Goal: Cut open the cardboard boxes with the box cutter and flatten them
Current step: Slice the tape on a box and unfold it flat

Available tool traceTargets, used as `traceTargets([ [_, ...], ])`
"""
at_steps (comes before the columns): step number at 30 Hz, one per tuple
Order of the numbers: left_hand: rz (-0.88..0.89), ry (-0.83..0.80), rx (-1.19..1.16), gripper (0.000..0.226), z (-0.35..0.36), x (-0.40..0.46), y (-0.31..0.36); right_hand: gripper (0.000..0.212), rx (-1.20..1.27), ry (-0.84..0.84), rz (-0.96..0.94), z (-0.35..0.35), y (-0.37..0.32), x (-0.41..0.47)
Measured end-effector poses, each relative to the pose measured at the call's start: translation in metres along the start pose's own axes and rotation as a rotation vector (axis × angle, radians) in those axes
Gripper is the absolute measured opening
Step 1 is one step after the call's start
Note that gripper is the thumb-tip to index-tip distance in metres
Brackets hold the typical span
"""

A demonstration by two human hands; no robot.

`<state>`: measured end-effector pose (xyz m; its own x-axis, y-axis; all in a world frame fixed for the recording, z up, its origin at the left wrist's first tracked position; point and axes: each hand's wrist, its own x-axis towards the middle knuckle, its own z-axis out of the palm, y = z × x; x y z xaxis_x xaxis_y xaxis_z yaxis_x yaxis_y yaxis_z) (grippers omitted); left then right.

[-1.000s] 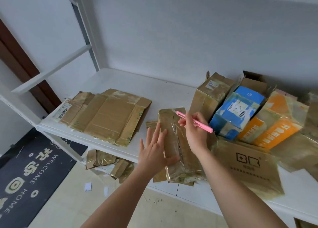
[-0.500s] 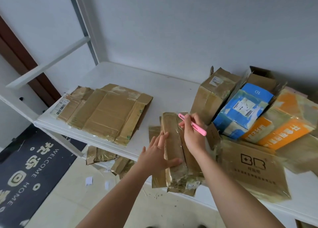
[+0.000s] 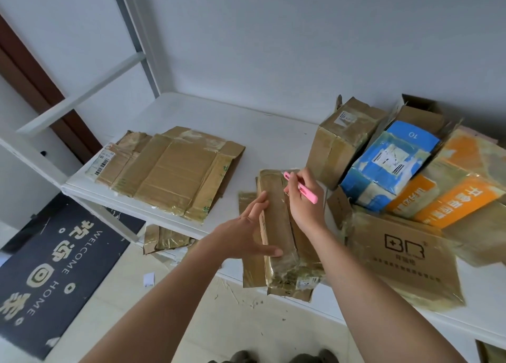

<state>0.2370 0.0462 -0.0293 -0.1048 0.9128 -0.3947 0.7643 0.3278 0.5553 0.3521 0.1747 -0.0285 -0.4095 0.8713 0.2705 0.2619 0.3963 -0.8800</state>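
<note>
The left hand [image 3: 247, 229] lies flat, fingers straight, along the near side of a narrow taped box [image 3: 276, 220], thumb pressed across its top; the right hand [image 3: 304, 198] is curled round a pink box cutter [image 3: 301, 188], its tip at the box's far end. The box sits at the front edge of the white surface [image 3: 273, 132], its near end hanging past the edge. My worry is that overhang: hard pressure on the cut could tip the box off. The left thumb also lies across the line the blade would take if drawn toward the person. The box is brown corrugated card, wrapped in glossy, wrinkled clear tape that may snag or deflect the tip. To the left lies a stack of flattened cardboard [image 3: 169, 171], matte and creased; to the right a heap of uncut boxes [image 3: 397, 165], brown, blue and orange, dented and tape-shiny
</note>
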Motion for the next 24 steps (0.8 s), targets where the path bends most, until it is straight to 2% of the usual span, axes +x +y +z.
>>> traceTargets([
  [9, 0.016, -0.068, -0.002, 0.134, 0.0, 0.007, -0.006, 0.018, -0.041, -0.1, 0.057, -0.013, -0.006, -0.001],
  [24, -0.012, -0.061, 0.079, 0.13, -0.005, 0.006, 0.0, 0.026, -0.104, -0.222, 0.166, -0.043, -0.017, -0.058],
])
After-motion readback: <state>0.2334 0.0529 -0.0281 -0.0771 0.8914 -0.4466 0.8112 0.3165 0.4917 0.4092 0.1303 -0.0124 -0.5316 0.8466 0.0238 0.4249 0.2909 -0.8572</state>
